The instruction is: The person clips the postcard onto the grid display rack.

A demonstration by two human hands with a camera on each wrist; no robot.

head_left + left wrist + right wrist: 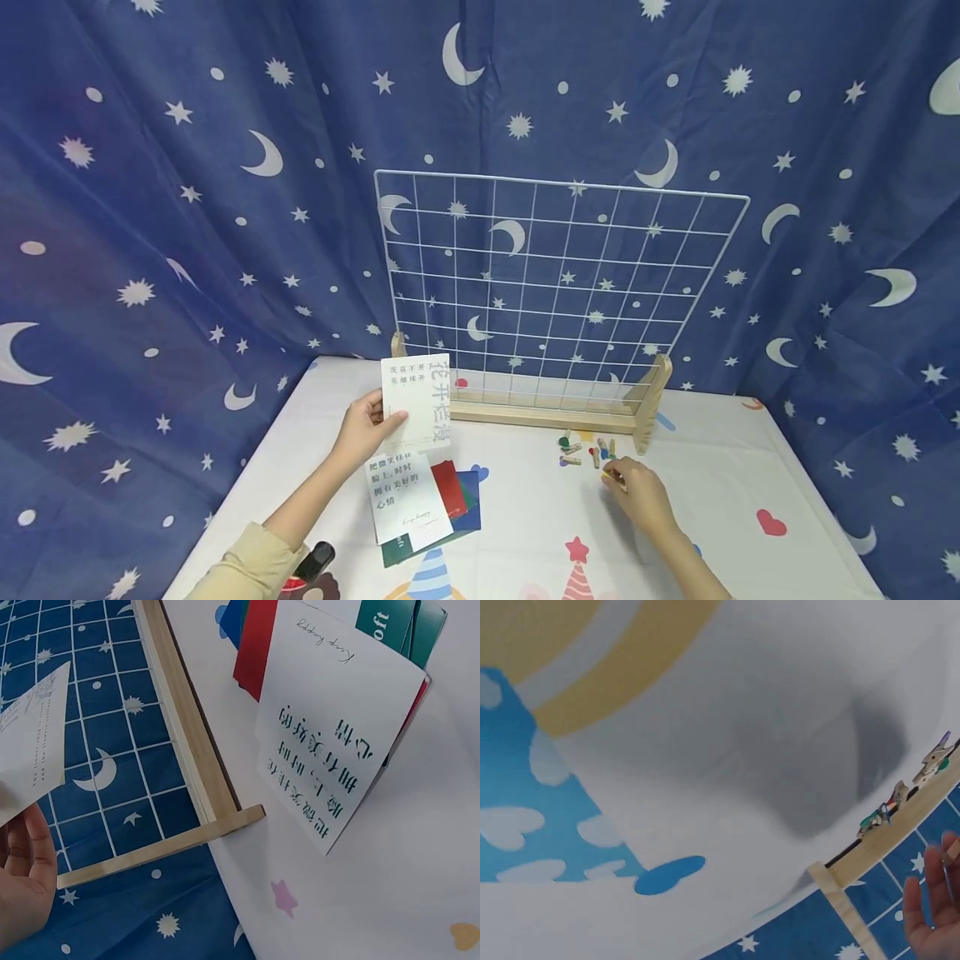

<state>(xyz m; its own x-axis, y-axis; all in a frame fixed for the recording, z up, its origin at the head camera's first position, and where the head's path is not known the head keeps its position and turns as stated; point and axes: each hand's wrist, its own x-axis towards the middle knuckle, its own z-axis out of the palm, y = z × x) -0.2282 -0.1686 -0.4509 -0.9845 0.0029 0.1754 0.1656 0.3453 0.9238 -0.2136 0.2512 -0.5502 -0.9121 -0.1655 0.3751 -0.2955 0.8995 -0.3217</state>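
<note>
My left hand (363,432) pinches a white card (412,396) with dark lettering by its left edge, thumb on the face. The card is upright in front of the grid's lower left; the left wrist view shows part of it beside the fingers (31,847). Over the table at the right, my right hand (643,497) pinches a small wooden clothespin (952,851), mostly hidden by the fingers. Just beyond this hand lie several small wooden clothespins (572,460) with coloured decorations.
A white wire grid (551,275) stands in a wooden base (540,417) at the back. More cards lie stacked at the left front: a white one (408,504) on top, red (448,487), blue and green beneath. A black object (315,561) lies by the left sleeve. Starry curtain hangs behind.
</note>
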